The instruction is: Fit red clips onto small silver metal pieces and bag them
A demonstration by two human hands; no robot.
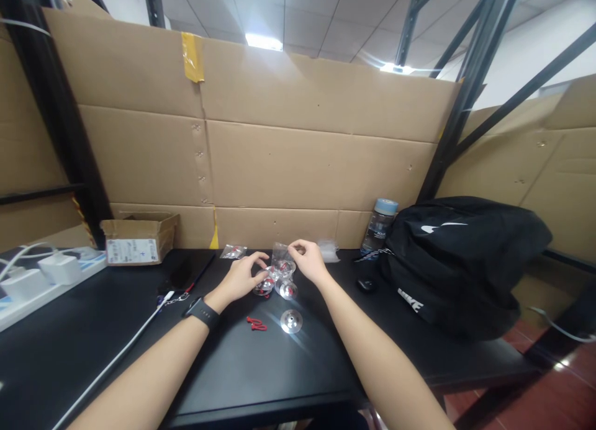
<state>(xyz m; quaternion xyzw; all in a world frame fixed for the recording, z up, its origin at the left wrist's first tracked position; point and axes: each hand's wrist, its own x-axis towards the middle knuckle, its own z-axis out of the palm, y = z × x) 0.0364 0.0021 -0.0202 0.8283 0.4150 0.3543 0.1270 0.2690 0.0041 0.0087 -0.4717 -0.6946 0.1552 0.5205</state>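
Several shiny metal discs with red bits on them [288, 290] lie in a small cluster on the black table. My left hand [239, 280], wearing a dark watch, curves over the cluster's left side, thumb and forefinger apart, the thumb close to a disc [264, 286]. At the back of the cluster a clear plastic bag [280, 252] stands up. My right hand [307, 260] pinches at the bag's right edge. Nearer to me, a single bare metal disc [291, 321] lies flat, with red cord loops [256, 324] to its left.
Behind the discs lie a flat bag with red bits [233, 251] and another clear bag [328, 251]. A water bottle [379, 225], a black backpack [460, 268] and a small black case [366, 284] are right. Left are a carton [139, 241], white cable [125, 349] and power strip [51, 287].
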